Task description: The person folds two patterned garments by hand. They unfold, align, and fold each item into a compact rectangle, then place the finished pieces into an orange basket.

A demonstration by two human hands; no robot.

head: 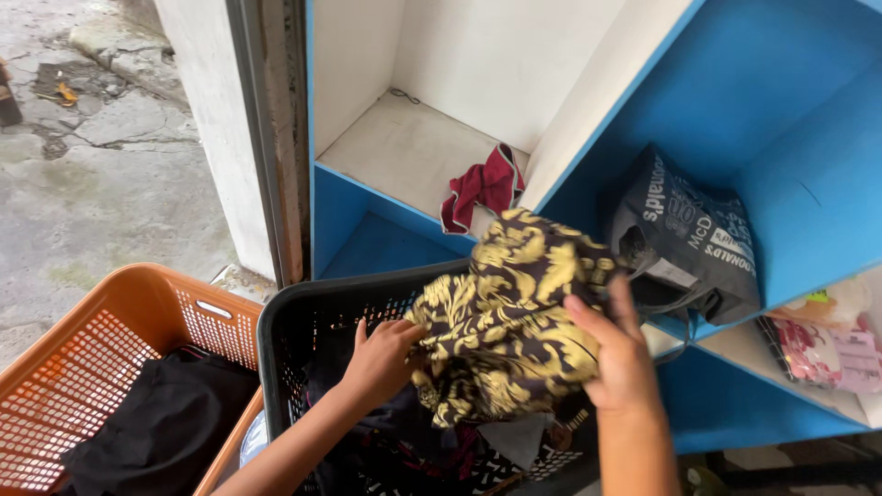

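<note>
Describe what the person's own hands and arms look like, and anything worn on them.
Both are bare: the left hand and right hand wear no gloves, rings, watch or bracelets that show. The forearms are uncovered as far as the frame's lower edge, with no sleeve or cuff in view. Fingernails look short and unpainted.

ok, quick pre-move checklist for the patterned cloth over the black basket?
1. Left hand grips the black-and-gold cloth at its left edge: ok.
2. Right hand on the cloth's right side: ok.
3. Cloth lifted free of the black basket: not ok, lower part hangs among the clothes inside.
4. Shelf compartment behind has bare space beside the red cloth: ok.
5. Grey bag apart from the cloth: cannot tell, edges overlap in view.
6. Orange basket out of the way: ok.
</note>
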